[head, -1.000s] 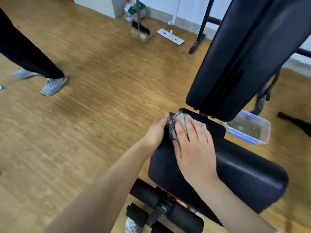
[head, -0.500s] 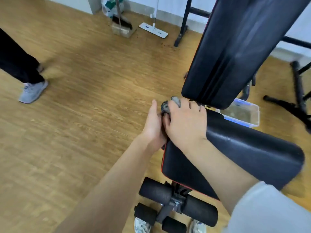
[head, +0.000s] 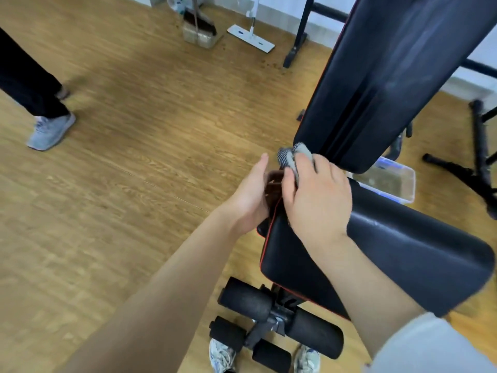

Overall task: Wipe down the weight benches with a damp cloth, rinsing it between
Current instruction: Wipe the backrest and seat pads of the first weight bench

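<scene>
A black weight bench fills the right side, with a flat seat pad [head: 403, 254] and a raised backrest pad [head: 390, 71]. My right hand [head: 317, 200] grips a grey and white patterned cloth [head: 294, 154] at the seat's far left corner, just under the backrest's lower edge. My left hand [head: 251, 195] rests against the seat's left edge beside it, thumb up, fingers hidden behind the pad. A clear plastic tub of murky water [head: 390, 183] stands on the floor behind the seat.
Black foam leg rollers [head: 269, 313] stick out below the seat, with my shoes beneath them. Another person's leg and grey sneaker [head: 51, 130] are at the left. A broom with dustpan [head: 199, 25], a flat mop [head: 251, 37] and black rack legs [head: 478, 157] stand further back.
My right hand drew the cloth from the seat top up to the far left corner under the backrest and bunched it. The other person's foot stepped. The view shifted.
</scene>
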